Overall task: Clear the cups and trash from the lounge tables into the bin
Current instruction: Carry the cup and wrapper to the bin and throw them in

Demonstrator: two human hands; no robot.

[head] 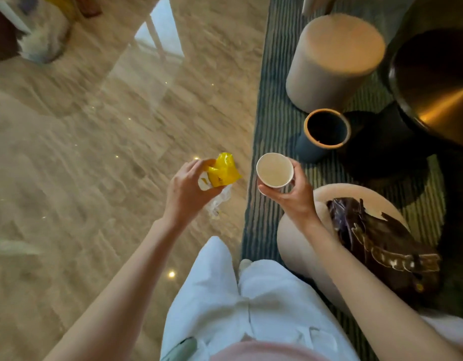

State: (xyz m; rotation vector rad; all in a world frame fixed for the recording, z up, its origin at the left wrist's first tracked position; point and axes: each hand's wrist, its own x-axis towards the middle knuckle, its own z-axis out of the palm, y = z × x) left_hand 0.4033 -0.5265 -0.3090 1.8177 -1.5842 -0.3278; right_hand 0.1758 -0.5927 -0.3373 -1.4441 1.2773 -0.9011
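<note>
While both forearms reach forward over the glossy stone floor (95, 142), I see the left hand (188, 190) curled round a crinkled yellow wrapper (223, 170), with clear plastic trailing beneath it. My right hand (292, 194) pinches a round paper cup (275, 170) by its wall, thumb on the near side, fingers wrapped behind; the cup stands upright and looks empty. Just beyond it, a dark cylindrical bin (324, 134) with a pale rim stands on striped carpet (272, 100), beside a beige cylindrical stool (334, 63). A glossy brown bag (381, 243) lies on a nearer rounded seat (298, 241).
</note>
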